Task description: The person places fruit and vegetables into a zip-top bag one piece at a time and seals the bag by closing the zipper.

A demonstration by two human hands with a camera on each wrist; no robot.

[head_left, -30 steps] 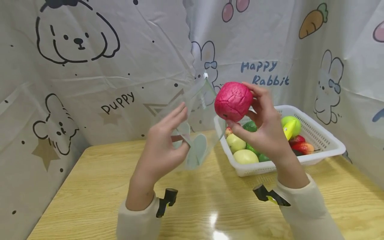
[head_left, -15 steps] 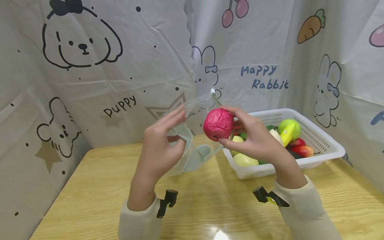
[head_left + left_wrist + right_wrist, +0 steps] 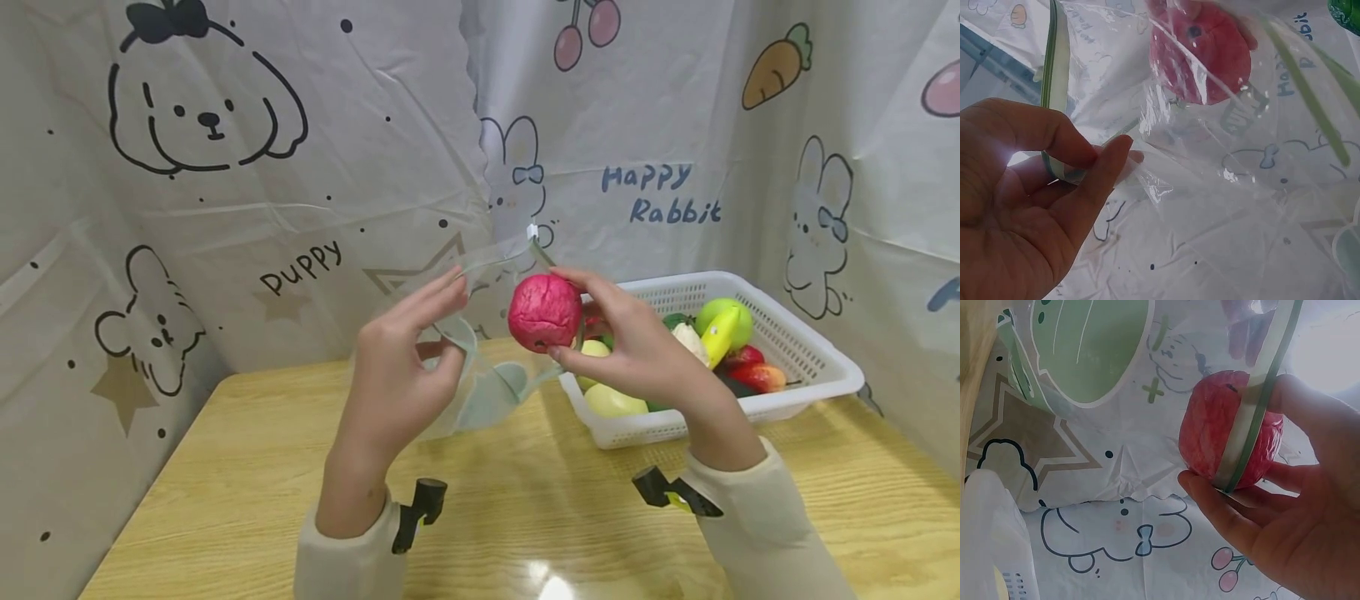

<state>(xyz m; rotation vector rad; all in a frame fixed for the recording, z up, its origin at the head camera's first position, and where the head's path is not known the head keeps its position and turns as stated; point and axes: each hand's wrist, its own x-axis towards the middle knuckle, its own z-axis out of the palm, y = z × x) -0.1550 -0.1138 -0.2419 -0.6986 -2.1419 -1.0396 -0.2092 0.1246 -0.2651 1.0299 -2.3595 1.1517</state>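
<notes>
My right hand (image 3: pixel 630 333) grips a round, wrinkled pink-red play fruit (image 3: pixel 545 312) between thumb and fingers. Across from it, my left hand (image 3: pixel 405 358) pinches the edge of a clear zip bag (image 3: pixel 491 396) with pale green print. The bag's mouth is spread between both hands, and a white slider (image 3: pixel 532 231) sits at its top corner. In the right wrist view, the green zip strip (image 3: pixel 1249 419) crosses in front of the fruit. Through the clear film in the left wrist view, the fruit (image 3: pixel 1204 56) shows beyond the pinching left fingers (image 3: pixel 1110 162).
A white plastic basket (image 3: pixel 817 396) stands at the right of the wooden table (image 3: pixel 480 517). Inside lie several play fruits, among them a banana (image 3: pixel 722 333) and a green apple-like one (image 3: pixel 738 315). A printed cloth (image 3: pixel 300 192) hangs behind.
My right hand has lowered the play fruit and brought it left to the bag's mouth. The bag has opened wider beneath it. Over the last half second little moves.
</notes>
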